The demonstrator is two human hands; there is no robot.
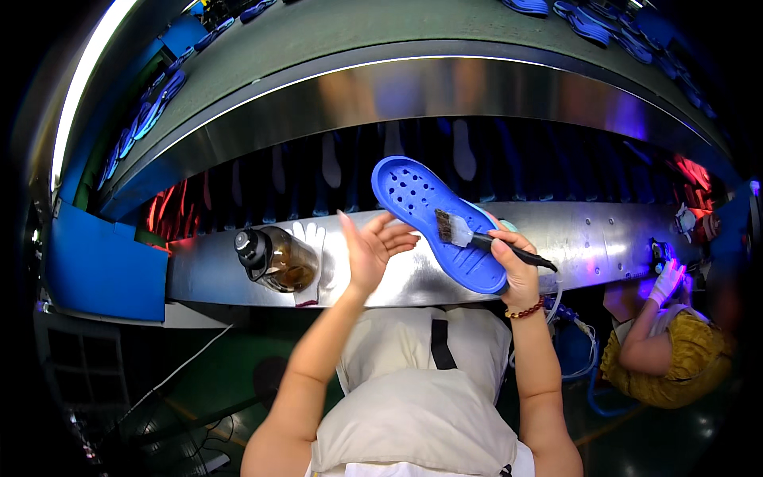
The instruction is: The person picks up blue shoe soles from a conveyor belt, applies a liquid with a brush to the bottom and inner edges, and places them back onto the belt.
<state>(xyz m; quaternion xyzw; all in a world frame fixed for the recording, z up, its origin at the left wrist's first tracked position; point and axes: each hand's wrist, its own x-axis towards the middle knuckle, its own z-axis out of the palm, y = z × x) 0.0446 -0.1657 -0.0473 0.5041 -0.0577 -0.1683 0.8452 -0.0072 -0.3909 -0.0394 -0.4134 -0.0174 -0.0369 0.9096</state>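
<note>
A blue clog-shaped shoe sole (421, 213) with round holes at its far-left end is held tilted over the metal bench. Across its inner face lies a flat brush (459, 230) with dark bristles and a black handle. My right hand (517, 270) is closed around the brush handle and also sits at the sole's near end, seemingly gripping both; some of its fingers are hidden. My left hand (375, 248) is open, palm up, with fingers stretched toward the sole's left edge. Whether the fingertips touch it, I cannot tell.
A brown-tinted bottle (290, 266) with a black lid stands on the metal bench (366, 286) at left, beside a white glove (310, 237). Behind runs a green conveyor belt (358, 28) carrying blue soles. At right, a co-worker's gloved hand (666, 282) works at the bench.
</note>
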